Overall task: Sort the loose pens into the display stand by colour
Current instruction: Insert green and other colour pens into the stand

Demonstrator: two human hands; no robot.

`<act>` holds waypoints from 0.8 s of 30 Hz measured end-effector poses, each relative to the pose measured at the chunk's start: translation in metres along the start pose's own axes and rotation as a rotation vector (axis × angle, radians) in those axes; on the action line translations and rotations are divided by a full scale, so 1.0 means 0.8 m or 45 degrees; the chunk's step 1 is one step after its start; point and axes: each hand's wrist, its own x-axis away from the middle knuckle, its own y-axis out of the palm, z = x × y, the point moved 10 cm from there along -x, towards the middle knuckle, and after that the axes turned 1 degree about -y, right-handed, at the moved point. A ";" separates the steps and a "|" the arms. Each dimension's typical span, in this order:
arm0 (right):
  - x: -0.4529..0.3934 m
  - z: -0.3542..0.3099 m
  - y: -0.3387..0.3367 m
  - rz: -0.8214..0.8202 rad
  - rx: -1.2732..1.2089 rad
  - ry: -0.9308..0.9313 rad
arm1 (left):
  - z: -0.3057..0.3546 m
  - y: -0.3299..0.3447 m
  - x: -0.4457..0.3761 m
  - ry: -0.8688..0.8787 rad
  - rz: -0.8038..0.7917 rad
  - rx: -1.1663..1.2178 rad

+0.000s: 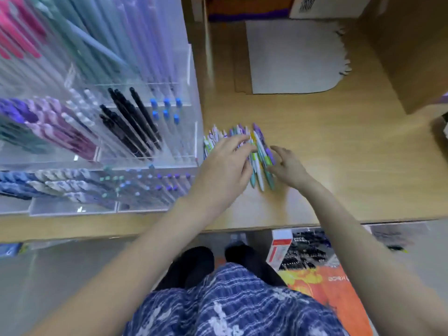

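Two hands at a bunch of loose pens on a wooden table, seen from the head camera.

The loose pens [244, 151] lie side by side just right of the clear display stand [101, 132]. The left hand [225, 166] rests over them, fingers straight and relaxed; the right hand [287, 167] touches their right edge with loosely spread fingers, grasping nothing. The table [339, 154] is light wood.

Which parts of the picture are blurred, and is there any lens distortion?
Head view: the display stand is smeared by motion blur; the loose pens and both hands are slightly soft; the wide-angle lens curves the table edge.
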 end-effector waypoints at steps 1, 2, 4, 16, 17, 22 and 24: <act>-0.007 0.000 0.006 0.009 -0.020 -0.019 | -0.013 0.024 0.000 -0.134 -0.090 0.006; -0.013 -0.002 0.009 0.012 -0.018 -0.028 | -0.027 0.047 0.002 -0.248 -0.165 0.010; -0.029 -0.005 0.020 -0.017 0.054 -0.069 | -0.053 0.082 0.008 -0.422 -0.253 -0.043; 0.003 -0.030 0.057 -0.230 0.089 -0.355 | -0.116 0.157 0.063 -0.793 -0.399 -0.164; 0.008 -0.027 0.056 -0.264 0.042 -0.357 | -0.115 0.158 0.066 -0.786 -0.366 -0.151; 0.015 -0.022 0.052 -0.155 -0.178 -0.282 | -0.109 0.147 0.069 -0.730 -0.198 -0.155; 0.018 -0.023 0.059 -0.073 -0.209 -0.248 | -0.100 0.146 0.066 -0.627 -0.145 -0.250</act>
